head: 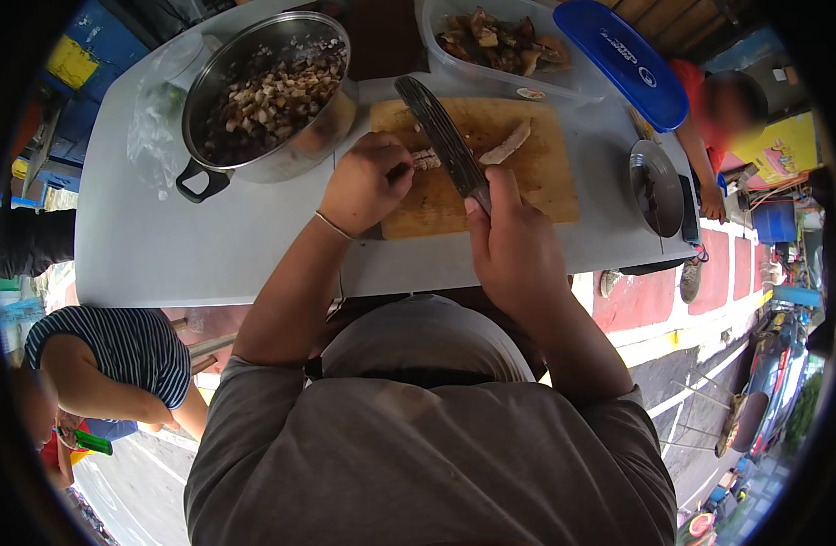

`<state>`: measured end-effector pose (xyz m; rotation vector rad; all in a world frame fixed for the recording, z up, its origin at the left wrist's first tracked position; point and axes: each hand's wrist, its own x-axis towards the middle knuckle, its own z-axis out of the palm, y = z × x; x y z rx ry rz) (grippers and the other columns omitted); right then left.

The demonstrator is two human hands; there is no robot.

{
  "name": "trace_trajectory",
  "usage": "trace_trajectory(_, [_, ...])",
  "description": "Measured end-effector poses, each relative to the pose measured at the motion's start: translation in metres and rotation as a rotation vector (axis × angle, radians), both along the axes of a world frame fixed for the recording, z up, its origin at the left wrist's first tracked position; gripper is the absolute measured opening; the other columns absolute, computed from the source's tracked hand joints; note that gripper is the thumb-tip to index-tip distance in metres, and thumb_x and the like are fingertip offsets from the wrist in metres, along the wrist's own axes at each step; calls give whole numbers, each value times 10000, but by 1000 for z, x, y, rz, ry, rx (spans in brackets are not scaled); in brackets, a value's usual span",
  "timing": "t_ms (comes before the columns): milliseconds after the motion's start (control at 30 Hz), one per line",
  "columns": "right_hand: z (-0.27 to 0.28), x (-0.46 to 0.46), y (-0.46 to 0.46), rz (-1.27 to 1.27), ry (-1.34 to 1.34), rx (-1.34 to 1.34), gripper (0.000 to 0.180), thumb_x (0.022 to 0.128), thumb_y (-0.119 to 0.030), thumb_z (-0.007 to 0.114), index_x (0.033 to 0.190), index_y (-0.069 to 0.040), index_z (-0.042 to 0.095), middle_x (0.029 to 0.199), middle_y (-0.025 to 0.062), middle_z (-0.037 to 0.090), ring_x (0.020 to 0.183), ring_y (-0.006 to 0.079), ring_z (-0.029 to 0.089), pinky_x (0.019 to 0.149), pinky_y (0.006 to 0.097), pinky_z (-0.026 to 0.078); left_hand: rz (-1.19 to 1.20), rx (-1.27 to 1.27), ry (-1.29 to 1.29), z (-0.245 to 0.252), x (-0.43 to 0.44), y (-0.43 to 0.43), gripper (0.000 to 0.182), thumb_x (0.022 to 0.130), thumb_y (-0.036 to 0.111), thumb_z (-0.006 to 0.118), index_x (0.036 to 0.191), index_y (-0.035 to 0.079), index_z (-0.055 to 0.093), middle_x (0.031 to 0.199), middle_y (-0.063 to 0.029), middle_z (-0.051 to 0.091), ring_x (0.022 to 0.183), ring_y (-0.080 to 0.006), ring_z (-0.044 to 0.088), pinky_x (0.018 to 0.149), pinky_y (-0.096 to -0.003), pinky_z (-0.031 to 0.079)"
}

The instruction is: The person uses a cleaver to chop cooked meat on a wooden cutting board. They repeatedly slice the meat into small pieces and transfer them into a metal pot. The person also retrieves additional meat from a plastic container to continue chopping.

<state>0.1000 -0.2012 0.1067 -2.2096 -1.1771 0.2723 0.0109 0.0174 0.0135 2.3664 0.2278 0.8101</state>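
Observation:
A wooden cutting board [482,205] lies on the white table in front of me. My right hand [517,239] grips the handle of a broad, dark-bladed kitchen knife [445,133], its blade slanting up and left over the board. My left hand [370,181], fingers curled, is at the board's left edge, against a small strip of meat [426,160] with crosswise cuts, just left of the blade. Another pale strip of meat [506,143] lies to the right of the knife. Whether the left fingertips pinch the cut strip is partly hidden.
A steel pot [329,130] of diced meat stands at the left, beside a clear plastic bag [155,136]. Behind the board is a plastic tub [452,65] of meat pieces with a blue lid [622,61]. A grey bowl [657,191] stands right. People are on both sides.

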Motion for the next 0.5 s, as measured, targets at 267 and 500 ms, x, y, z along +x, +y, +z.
trace_trajectory(267, [-9, 1, 2, 44, -8, 54, 262, 1103, -172, 584, 1282, -16, 475, 863, 249, 710, 795, 506, 706, 682, 596, 523, -9, -6, 25, 1, -3, 4, 125, 808, 47, 799, 932, 43, 792, 982, -120, 735, 948, -351, 719, 830, -449, 594])
trace_trajectory(500, [-6, -1, 7, 41, 58, -78, 239, 1101, -159, 578, 1252, -10, 467, 839, 248, 708, 810, 502, 710, 694, 609, 528, -3, 5, 19, 3, -2, 4, 140, 804, 48, 807, 944, 45, 803, 1002, -128, 748, 968, -355, 726, 835, -452, 597])
